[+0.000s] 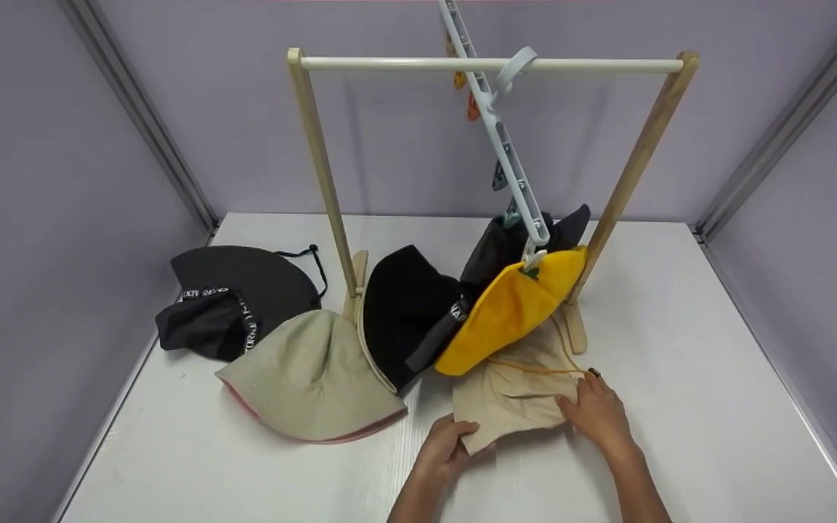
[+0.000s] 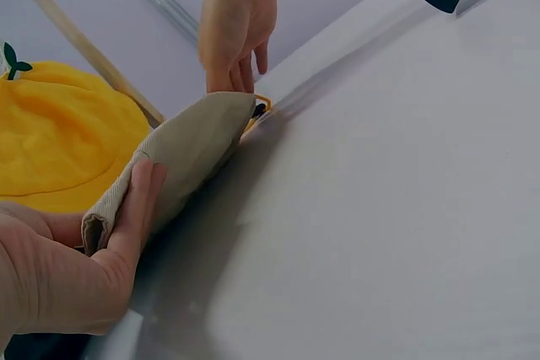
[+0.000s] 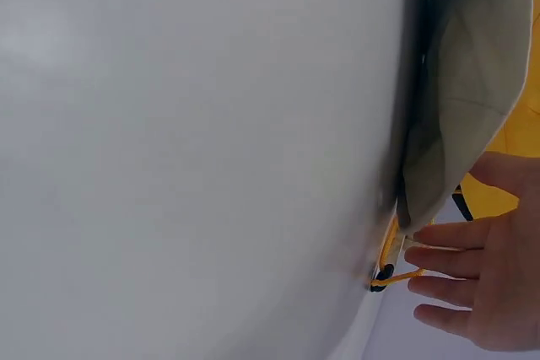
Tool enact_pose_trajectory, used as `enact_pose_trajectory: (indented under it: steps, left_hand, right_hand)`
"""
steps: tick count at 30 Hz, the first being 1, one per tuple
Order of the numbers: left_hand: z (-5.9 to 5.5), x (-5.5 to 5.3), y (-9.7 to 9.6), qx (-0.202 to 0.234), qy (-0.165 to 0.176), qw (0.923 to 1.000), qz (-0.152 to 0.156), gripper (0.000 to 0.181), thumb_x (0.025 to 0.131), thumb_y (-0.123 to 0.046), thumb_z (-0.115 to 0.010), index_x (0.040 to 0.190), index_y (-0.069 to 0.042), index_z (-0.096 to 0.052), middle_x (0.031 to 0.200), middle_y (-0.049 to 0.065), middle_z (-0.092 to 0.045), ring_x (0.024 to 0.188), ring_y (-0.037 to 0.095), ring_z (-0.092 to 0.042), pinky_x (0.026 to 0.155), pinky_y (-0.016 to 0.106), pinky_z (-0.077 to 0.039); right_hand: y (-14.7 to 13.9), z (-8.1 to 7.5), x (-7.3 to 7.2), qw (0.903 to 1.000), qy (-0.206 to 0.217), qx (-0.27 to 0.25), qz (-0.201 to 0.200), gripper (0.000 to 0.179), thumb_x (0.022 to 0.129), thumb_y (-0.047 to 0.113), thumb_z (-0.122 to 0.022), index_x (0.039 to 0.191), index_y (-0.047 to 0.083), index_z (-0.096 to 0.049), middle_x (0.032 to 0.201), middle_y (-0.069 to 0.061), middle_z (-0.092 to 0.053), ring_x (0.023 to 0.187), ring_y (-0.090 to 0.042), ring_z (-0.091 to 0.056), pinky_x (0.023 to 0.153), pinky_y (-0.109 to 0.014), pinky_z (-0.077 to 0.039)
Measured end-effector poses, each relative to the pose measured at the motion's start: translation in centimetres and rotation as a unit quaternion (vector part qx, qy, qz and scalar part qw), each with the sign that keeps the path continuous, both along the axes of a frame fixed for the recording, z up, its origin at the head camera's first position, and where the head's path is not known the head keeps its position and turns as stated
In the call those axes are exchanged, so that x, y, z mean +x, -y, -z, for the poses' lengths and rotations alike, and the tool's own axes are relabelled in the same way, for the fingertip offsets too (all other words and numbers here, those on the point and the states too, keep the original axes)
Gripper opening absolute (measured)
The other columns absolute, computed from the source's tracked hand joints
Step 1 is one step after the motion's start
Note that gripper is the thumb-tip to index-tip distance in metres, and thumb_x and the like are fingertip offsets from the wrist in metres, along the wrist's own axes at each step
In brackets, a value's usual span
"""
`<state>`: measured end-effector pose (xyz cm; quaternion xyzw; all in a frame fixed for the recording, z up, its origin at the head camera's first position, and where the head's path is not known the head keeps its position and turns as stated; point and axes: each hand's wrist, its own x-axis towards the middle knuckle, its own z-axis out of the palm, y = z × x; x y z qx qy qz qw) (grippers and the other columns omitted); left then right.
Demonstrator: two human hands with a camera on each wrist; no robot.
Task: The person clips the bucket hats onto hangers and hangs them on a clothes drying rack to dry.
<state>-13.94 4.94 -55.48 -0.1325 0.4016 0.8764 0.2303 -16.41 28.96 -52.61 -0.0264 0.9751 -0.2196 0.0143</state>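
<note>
A beige cloth hat [image 1: 506,403] with an orange cord lies at the front of the table, partly under a yellow hat [image 1: 516,309]. My left hand [image 1: 442,447] pinches its left brim edge between thumb and fingers, and in the left wrist view that edge is lifted off the table. At the hat's right side is my right hand [image 1: 599,415]; the right wrist view shows its fingers [image 3: 447,263] straight and spread beside the brim's corner. A dark cord stopper [image 3: 384,276] sits by the fingertips.
A wooden rack [image 1: 640,174] with a white bar carries a tilted clip hanger [image 1: 509,160]; the yellow hat and dark hats hang at its low end. To the left lie a black hat [image 1: 404,312], a light bucket hat [image 1: 313,378] and a black hat with lettering [image 1: 266,280].
</note>
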Motion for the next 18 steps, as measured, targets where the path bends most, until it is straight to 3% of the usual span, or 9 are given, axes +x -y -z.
enact_pose_trajectory:
  steps: [3, 6, 8, 9, 11, 12, 16, 18]
  left_hand:
    - [0.1, 0.0, 0.5, 0.029, 0.004, 0.9996, -0.004, 0.045, 0.085, 0.010, -0.041, 0.128, 0.015, -0.030, 0.103, 0.018, -0.059, 0.096, 0.027, -0.059, 0.069, 0.040, -0.051]
    - [0.0, 0.1, 0.7, 0.056, 0.014, 0.9983, -0.007, 0.045, 0.085, 0.010, -0.040, 0.128, 0.013, -0.030, 0.102, 0.017, -0.058, 0.095, 0.025, -0.058, 0.067, 0.038, -0.051]
    - [-0.1, 0.2, 0.8, 0.067, 0.024, 0.9974, -0.010, 0.044, 0.085, 0.010, -0.041, 0.128, 0.012, -0.030, 0.102, 0.017, -0.058, 0.095, 0.025, -0.058, 0.067, 0.037, -0.051]
    - [-0.2, 0.2, 0.9, 0.072, 0.025, 0.9970, -0.012, 0.043, 0.085, 0.010, -0.041, 0.127, 0.011, -0.031, 0.103, 0.017, -0.057, 0.095, 0.025, -0.058, 0.067, 0.037, -0.051]
    - [-0.3, 0.2, 1.0, 0.079, 0.034, 0.9962, -0.018, 0.042, 0.085, 0.009, -0.042, 0.126, 0.011, -0.032, 0.103, 0.016, -0.056, 0.094, 0.024, -0.058, 0.069, 0.037, -0.051]
    - [-0.3, 0.2, 1.1, 0.082, 0.036, 0.9957, -0.021, 0.041, 0.085, 0.009, -0.042, 0.125, 0.011, -0.033, 0.103, 0.016, -0.055, 0.093, 0.024, -0.058, 0.069, 0.037, -0.051]
    - [-0.2, 0.1, 1.4, 0.068, 0.029, 0.9970, -0.023, 0.038, 0.086, 0.007, -0.043, 0.123, 0.012, -0.034, 0.101, 0.016, -0.055, 0.090, 0.022, -0.059, 0.067, 0.033, -0.051]
    - [-0.2, 0.1, 1.5, 0.023, 0.001, 0.9995, -0.022, 0.039, 0.086, 0.005, -0.044, 0.123, 0.014, -0.033, 0.102, 0.018, -0.055, 0.091, 0.024, -0.059, 0.067, 0.033, -0.052]
  right_hand:
    - [-0.1, 0.0, 0.0, 0.9995, 0.019, -0.009, 0.022, 0.047, 0.090, 0.030, -0.056, 0.099, -0.016, -0.056, 0.100, -0.032, -0.054, 0.094, -0.050, -0.049, 0.077, -0.058, -0.038]
    - [-0.1, -0.2, 0.1, 0.9933, 0.063, -0.085, 0.047, 0.050, 0.092, 0.037, -0.052, 0.099, -0.013, -0.056, 0.085, -0.020, -0.059, 0.076, -0.035, -0.056, 0.067, -0.048, -0.043]
    - [-0.1, -0.3, 0.2, 0.9764, 0.100, -0.179, 0.069, 0.055, 0.093, 0.038, -0.050, 0.112, -0.014, -0.050, 0.091, -0.020, -0.059, 0.074, -0.028, -0.057, 0.065, -0.043, -0.046]
    - [0.0, -0.3, 0.2, 0.9613, 0.117, -0.235, 0.082, 0.059, 0.094, 0.037, -0.050, 0.121, -0.016, -0.043, 0.098, -0.022, -0.057, 0.075, -0.026, -0.058, 0.067, -0.041, -0.047]
    - [0.1, -0.3, 0.2, 0.9220, 0.142, -0.344, 0.108, 0.065, 0.094, 0.032, -0.052, 0.130, -0.016, -0.028, 0.109, -0.024, -0.052, 0.082, -0.024, -0.059, 0.073, -0.040, -0.048]
    - [0.2, -0.2, 0.1, 0.8945, 0.152, -0.402, 0.123, 0.062, 0.094, 0.028, -0.052, 0.131, -0.014, -0.026, 0.108, -0.022, -0.052, 0.082, -0.023, -0.059, 0.074, -0.038, -0.049]
    - [0.8, 0.2, -0.1, 0.7492, 0.168, -0.619, 0.165, 0.039, 0.094, 0.008, -0.049, 0.124, -0.009, -0.030, 0.099, -0.011, -0.054, 0.085, -0.017, -0.058, 0.077, -0.031, -0.048]
    - [1.0, 0.3, 0.0, 0.6897, 0.168, -0.683, 0.173, 0.028, 0.094, 0.001, -0.044, 0.120, -0.006, -0.034, 0.096, -0.008, -0.056, 0.086, -0.015, -0.058, 0.079, -0.028, -0.047]
